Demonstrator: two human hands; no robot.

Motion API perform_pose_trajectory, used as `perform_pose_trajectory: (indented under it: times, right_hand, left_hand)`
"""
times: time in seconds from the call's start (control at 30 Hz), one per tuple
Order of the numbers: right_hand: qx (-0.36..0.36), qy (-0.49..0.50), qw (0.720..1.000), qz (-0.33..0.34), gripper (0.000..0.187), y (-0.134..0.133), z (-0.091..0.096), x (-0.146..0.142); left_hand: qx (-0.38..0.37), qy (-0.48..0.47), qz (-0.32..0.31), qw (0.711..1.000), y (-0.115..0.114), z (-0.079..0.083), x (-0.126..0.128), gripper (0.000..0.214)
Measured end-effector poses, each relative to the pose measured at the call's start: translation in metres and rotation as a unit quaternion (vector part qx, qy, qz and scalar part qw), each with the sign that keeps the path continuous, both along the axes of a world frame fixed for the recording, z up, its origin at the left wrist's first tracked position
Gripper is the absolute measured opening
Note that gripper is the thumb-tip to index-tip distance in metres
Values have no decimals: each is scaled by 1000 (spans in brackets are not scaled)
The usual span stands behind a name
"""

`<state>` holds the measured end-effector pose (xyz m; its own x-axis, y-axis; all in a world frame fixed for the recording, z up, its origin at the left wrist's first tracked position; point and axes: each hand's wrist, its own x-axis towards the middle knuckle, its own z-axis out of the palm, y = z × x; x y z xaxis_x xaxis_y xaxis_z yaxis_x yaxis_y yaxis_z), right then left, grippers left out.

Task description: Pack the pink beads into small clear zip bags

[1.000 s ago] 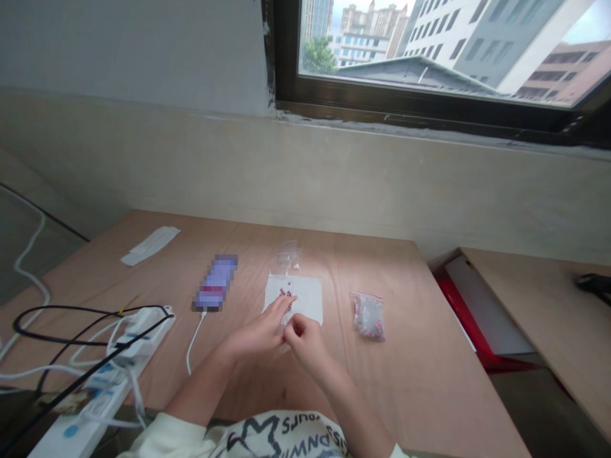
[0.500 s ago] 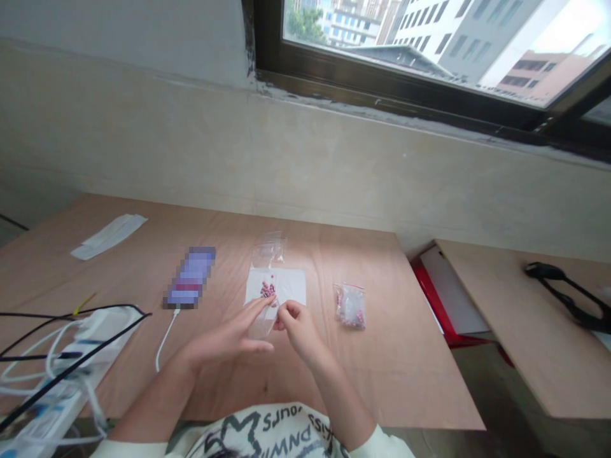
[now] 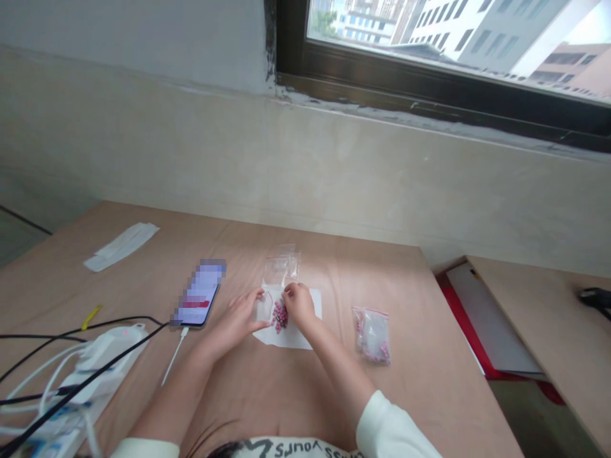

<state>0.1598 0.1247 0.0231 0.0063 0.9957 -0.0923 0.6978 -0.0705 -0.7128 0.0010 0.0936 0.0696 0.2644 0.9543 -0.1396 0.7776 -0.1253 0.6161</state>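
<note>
My left hand (image 3: 236,322) grips the edge of a clear plastic bag (image 3: 279,270) from the left, and my right hand (image 3: 298,304) pinches the same bag near its middle. Between my hands lies a cluster of small pink beads (image 3: 279,316); I cannot tell whether they are inside the bag. Under them is a white paper sheet (image 3: 312,312). To the right of my right hand, a small resealable bag (image 3: 372,335) of pink and clear beads lies apart on the wooden table (image 3: 296,394).
Left of my hands lies a smartphone (image 3: 199,294) with a white charging cable (image 3: 174,356), beyond a power strip (image 3: 90,375) tangled in black and white cables. A white paper strip (image 3: 121,247) lies far left. A red-edged folder (image 3: 477,337) sits beyond the table's right edge.
My hands have drawn closer together over the paper, and the left hand now holds the bag's edge. The pink beads show as a larger cluster. The view has shifted slightly.
</note>
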Motion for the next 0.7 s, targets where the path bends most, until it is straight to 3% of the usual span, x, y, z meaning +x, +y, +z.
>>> perform_pose_trajectory:
  times: [0.2, 0.33, 0.53, 0.7]
  right_hand:
    - [4, -43, 999, 22, 14, 5, 2, 0]
    - [8, 12, 1000, 8, 9, 2, 9, 0]
    - [42, 83, 993, 68, 11, -19, 26, -7]
    - [35, 36, 999, -3, 11, -31, 6, 7]
  left_hand:
    - [2, 8, -10, 1000, 7, -13, -1, 56]
    - [2, -1, -24, 1000, 10, -22, 4, 54]
    - [5, -40, -18, 999, 4, -22, 13, 47]
    - [18, -62, -11, 998, -5, -23, 7, 54]
